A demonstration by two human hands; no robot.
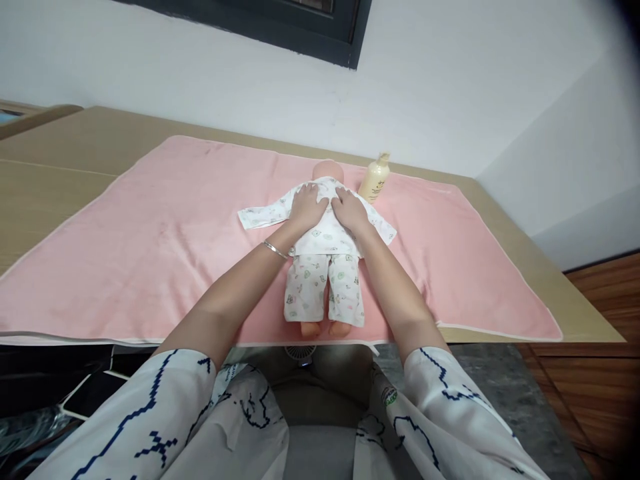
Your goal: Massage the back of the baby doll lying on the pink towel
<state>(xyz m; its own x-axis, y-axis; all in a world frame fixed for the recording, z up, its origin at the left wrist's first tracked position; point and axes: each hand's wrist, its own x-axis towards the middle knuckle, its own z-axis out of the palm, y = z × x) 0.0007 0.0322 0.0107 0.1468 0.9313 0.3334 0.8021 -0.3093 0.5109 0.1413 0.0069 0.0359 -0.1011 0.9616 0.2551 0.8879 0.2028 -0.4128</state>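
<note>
A baby doll (327, 230) in a white printed top and trousers lies on a pink blanket (150, 247), its head towards the wall and its feet near the table's front edge. My left hand (307, 207) rests flat on the left side of the doll's upper body, fingers stretched out. On the other side, my right hand (349, 210) lies on the upper body too, with its fingers extended. The two thumbs come close to each other at the middle. Neither hand grips anything. Both sleeves of the doll's top spread outwards.
A cream pump bottle (375, 179) stands on the blanket to the right of the doll's head. The wooden table (65, 143) reaches back to a white wall (250, 73) with a dark frame (320, 33). Wooden cabinet fronts (590, 380) stand at the right.
</note>
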